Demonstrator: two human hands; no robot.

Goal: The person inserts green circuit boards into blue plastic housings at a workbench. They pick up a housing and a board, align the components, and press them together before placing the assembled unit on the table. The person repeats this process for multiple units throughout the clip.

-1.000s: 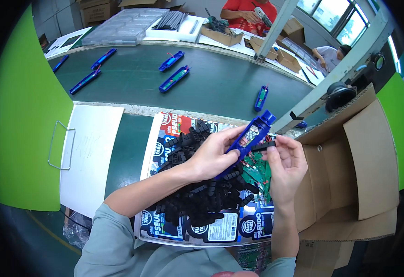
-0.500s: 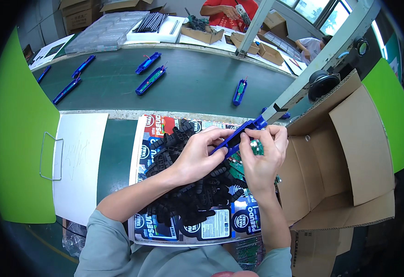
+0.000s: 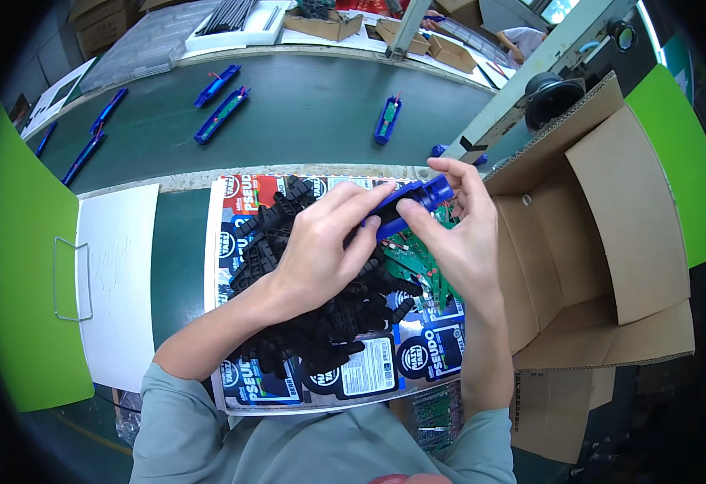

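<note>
My left hand grips a long blue plastic housing above the work surface, thumb along its open side. A dark piece shows inside the hollow, partly hidden by fingers. My right hand is at the housing's wider end, its thumb pressed on the open side and its fingers curved around beyond it. Below my hands lies a heap of black ribbed plastic parts. Several green circuit boards with small wires are beside the heap, under the housing.
A printed sheet lies beneath the parts. An open cardboard box stands at right, by a metal post. Ahead, a green belt carries several blue housings. A green panel and white paper are left.
The view has shifted, so the belt sits higher in it. My right fingers have opened out from a pinch and reach around the housing's end, its thumb on the open side.
</note>
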